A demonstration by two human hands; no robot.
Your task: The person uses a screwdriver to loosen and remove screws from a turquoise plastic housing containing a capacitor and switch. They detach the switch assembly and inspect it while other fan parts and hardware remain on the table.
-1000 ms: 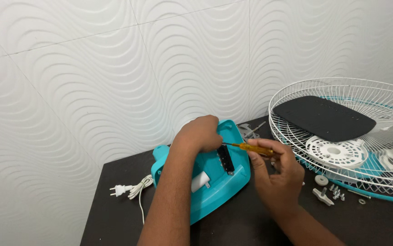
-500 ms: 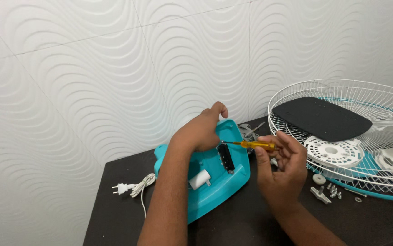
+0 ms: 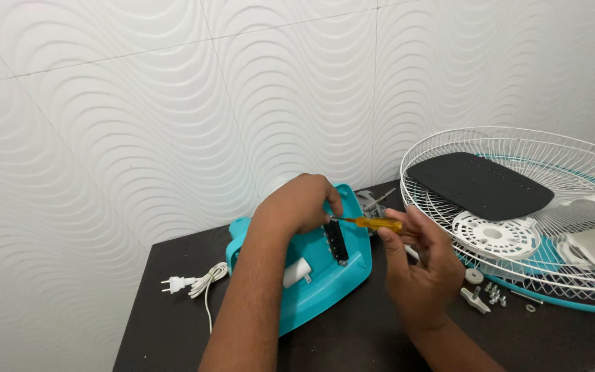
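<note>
Since the earlier frame the left hand (image 3: 302, 204) had curled down over the housing's top edge, its raised fingers now folded. The dark table (image 3: 352, 337) carried the white fan guard (image 3: 518, 213) at three o'clock, holding a black plate (image 3: 480, 184). The teal fan base (image 3: 325, 275), at centre, lay tilted and braced by that gripping hand. The right hand (image 3: 421, 265), fingers closed around a yellow-handled screwdriver (image 3: 373, 222), aimed its tip at the black switch block (image 3: 336, 241). Loose screws (image 3: 496, 295) lay at four o'clock; the white plug (image 3: 173, 282) at nine.

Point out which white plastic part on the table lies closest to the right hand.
The T-shaped white piece, just right of the right hand; the round knob and screws lie farther off.
</note>
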